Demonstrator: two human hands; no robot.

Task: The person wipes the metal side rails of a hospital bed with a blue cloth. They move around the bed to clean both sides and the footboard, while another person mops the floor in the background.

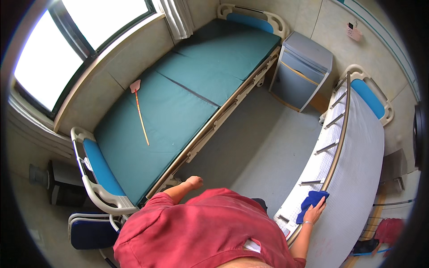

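My right hand [314, 212] grips a dark blue cloth [310, 202] wrapped over the brown metal side rail [340, 147] of the bed at the right. This hand is at the rail's near end, and a thin bracelet circles the wrist. The rail stands raised on several short posts beside a bed surface with a white cover [358, 160]. In front of my red top, my left hand [195, 182] hangs with its fingers curled and nothing visible in it. It is over the grey floor, near the lower end of the other bed's green mattress [197, 80].
A pink fly swatter [135, 86] lies on the green mattress. Between the beds' far ends stands a grey-blue bedside cabinet [296, 73]. A folding chair [92, 233] is at the lower left, below the blue-panelled footboard [102, 167]. Windows [50, 60] line the left wall.
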